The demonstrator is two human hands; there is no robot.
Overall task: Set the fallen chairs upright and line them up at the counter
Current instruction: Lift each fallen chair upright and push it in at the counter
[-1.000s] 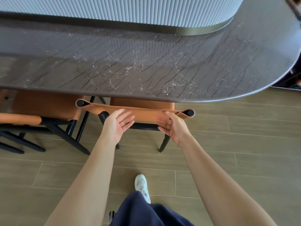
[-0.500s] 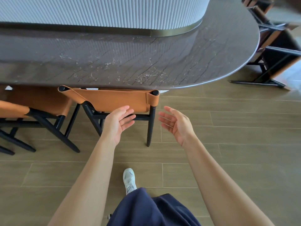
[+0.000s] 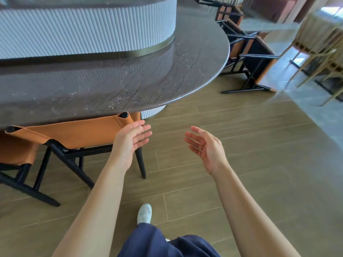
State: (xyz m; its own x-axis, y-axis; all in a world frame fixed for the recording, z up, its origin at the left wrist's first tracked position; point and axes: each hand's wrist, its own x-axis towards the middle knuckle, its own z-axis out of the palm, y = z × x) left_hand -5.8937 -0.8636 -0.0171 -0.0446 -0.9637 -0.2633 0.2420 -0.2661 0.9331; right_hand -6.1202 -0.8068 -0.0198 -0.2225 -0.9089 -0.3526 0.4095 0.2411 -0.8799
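An orange chair with black legs [image 3: 74,134] stands upright, tucked under the dark stone counter [image 3: 130,78]. My left hand [image 3: 132,139] hovers open just in front of the chair's right back post, holding nothing. Over bare floor to the right is my right hand [image 3: 204,147], open with its palm turned left. A second orange chair [image 3: 13,154] stands upright at the far left edge. Beyond the counter's rounded end, a fallen chair [image 3: 254,58] lies on its side with black legs sticking out; another chair frame [image 3: 228,13] behind it is partly hidden.
The counter's curved edge overhangs the chairs, with a white ribbed base [image 3: 83,32] behind. Pale wooden chairs [image 3: 319,45] stand at the far right on grey tile. Wood-plank floor [image 3: 241,164] stretches ahead and right. My white shoe [image 3: 144,213] and navy trouser leg are below.
Both hands have come off the chair's backrest and hang open. The view has swung right, so the upright chair sits further left and the fallen chairs beyond the counter's end come into view.
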